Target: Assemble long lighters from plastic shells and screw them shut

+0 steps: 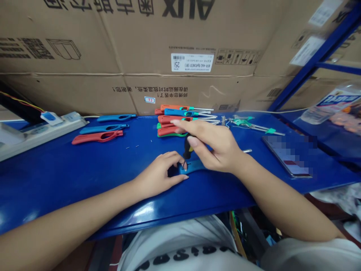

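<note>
A blue long-necked lighter (pixel 194 166) lies on the blue table, partly covered by my hands. My left hand (pixel 162 171) pinches its near end between thumb and fingers, pressing it to the surface. My right hand (pixel 213 145) is closed round a black and yellow screwdriver (pixel 187 148), whose tip points down at the lighter beside my left fingertips. Beyond my right hand lies a pile of lighters with metal tubes, a red one (pixel 169 131) and a blue one (pixel 175 112) among them. To the left are loose handle shells in blue (pixel 104 128) and red (pixel 94 137).
A white power strip (pixel 42 133) runs along the left. Tiny pins or screws (pixel 137 146) lie mid-table. Metal tubes with green parts (pixel 254 126), a phone (pixel 287 156) and a plastic bottle (pixel 324 107) are on the right. A large cardboard box (pixel 135 56) stands behind.
</note>
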`<state>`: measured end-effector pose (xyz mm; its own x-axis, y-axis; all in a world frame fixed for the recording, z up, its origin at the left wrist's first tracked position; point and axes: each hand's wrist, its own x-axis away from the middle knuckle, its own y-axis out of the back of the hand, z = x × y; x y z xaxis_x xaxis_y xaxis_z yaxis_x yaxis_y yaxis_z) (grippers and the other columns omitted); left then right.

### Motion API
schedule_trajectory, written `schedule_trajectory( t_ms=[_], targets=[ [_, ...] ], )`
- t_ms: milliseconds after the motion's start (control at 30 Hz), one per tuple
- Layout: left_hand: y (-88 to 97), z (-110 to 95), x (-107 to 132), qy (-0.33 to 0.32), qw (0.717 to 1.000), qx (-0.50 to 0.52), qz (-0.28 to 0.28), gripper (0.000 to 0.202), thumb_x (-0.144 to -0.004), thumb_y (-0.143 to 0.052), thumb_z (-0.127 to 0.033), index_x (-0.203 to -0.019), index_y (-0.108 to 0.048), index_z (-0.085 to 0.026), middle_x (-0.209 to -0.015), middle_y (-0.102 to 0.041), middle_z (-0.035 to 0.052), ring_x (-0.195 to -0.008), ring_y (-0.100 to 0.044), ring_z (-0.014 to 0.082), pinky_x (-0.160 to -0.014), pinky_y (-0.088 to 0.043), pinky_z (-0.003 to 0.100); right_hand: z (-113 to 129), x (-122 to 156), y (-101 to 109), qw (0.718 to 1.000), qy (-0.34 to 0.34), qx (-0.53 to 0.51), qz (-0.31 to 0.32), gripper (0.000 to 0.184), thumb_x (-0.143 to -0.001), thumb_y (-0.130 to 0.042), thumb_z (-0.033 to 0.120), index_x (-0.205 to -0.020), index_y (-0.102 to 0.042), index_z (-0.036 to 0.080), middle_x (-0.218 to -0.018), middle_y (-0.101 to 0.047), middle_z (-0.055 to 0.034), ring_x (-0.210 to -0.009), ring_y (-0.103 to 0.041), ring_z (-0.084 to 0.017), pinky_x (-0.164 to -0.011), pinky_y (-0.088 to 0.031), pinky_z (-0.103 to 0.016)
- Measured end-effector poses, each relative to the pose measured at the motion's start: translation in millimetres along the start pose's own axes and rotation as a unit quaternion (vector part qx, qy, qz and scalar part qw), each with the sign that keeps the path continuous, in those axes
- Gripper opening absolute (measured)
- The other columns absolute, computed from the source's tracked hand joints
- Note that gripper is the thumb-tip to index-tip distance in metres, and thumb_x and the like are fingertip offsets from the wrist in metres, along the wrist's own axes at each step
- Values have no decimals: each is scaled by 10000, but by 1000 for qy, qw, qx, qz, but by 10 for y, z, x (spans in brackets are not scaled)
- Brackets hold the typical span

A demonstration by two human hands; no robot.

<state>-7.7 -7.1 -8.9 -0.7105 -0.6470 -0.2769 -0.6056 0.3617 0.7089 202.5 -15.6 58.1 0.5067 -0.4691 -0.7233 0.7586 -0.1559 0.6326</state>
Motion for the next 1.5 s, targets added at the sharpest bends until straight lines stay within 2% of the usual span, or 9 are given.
schedule_trajectory(
  t_ms=[67, 167, 367, 567, 767, 933, 1100, 1300, 1500],
  targets=[
    [5, -1, -2, 1, 1000, 5, 0, 161, -859, -759, -273, -934, -634, -204, -946, -658, -8, -870, -587, 162, -829, -472, 298, 19, 0, 4, 996, -33, -69, 33, 413, -1056, -359, 250, -1434, -526, 243, -1236, -708, -46, -924, -711, -137, -849, -584, -297],
    [4, -8, 4, 7, 1000, 4, -4, 178, -846, -769, -272, -951, -645, -200, -945, -675, -1, -852, -595, 170, -807, -484, 303, 51, -28, 11, 991, -51, -121, 26, 335, -1026, -463, 236, -1329, -607, 224, -1089, -740, -20, -757, -691, -105, -711, -579, -245],
    [-30, -60, 16, 30, 998, -47, -13, 200, -837, -753, -254, -1009, -664, -204, -892, -670, 21, -833, -628, 207, -787, -522, 342, 104, -73, -21, 1000, 18, -11, -22, 141, -920, -697, 304, -1018, -700, 204, -954, -748, -30, -786, -670, -130, -755, -548, -264],
    [114, -161, 16, 68, 995, -72, 27, 289, -813, -728, -207, -1083, -627, -201, -1053, -680, 52, -978, -649, 228, -907, -543, 376, 36, -78, -7, 992, -28, -20, -117, 140, -863, -764, 306, -903, -679, 202, -837, -715, -2, -755, -650, -131, -710, -520, -268],
    [274, -168, 58, 87, 976, -169, 103, 372, -911, -639, -262, -1277, -587, -220, -1217, -603, 82, -1138, -590, 262, -1017, -504, 449, -274, -100, 398, 944, -146, 92, -280, 135, -933, -656, 368, -898, -655, 237, -886, -686, -31, -778, -654, -177, -646, -526, -307],
    [331, -164, -49, 52, 973, -191, 114, 299, -983, -517, -232, -1259, -617, -175, -1143, -602, 108, -1034, -610, 246, -939, -539, 418, -816, 33, 742, 907, -228, 292, -198, 41, -902, -630, 262, -886, -645, 227, -975, -675, -90, -914, -638, -249, -821, -534, -394],
    [775, -44, -370, -25, 971, -235, 32, 303, -966, -525, -302, -1209, -654, -175, -1147, -614, 123, -1087, -595, 268, -1000, -502, 433, -1239, 220, 848, 870, -337, 337, -124, 86, -896, -568, 205, -905, -652, 189, -1039, -669, -155, -1060, -609, -300, -985, -474, -432],
    [1252, 328, -820, 40, 949, -306, -69, 347, -947, -531, -336, -1214, -661, -156, -1167, -606, 130, -1087, -607, 282, -1010, -485, 446, -1343, 269, 787, 847, -410, 335, -47, 159, -903, -556, 193, -995, -680, 152, -1128, -652, -181, -1086, -616, -296, -981, -479, -396],
    [1205, 649, -1182, 72, 942, -323, -57, 336, -923, -538, -291, -1180, -676, -125, -1118, -608, 138, -1077, -597, 276, -1013, -478, 411, -1314, 242, 691, 815, -493, 290, 94, 230, -846, -584, 121, -1036, -712, 124, -1087, -711, -174, -1010, -680, -261, -924, -504, -339]
  ],
)
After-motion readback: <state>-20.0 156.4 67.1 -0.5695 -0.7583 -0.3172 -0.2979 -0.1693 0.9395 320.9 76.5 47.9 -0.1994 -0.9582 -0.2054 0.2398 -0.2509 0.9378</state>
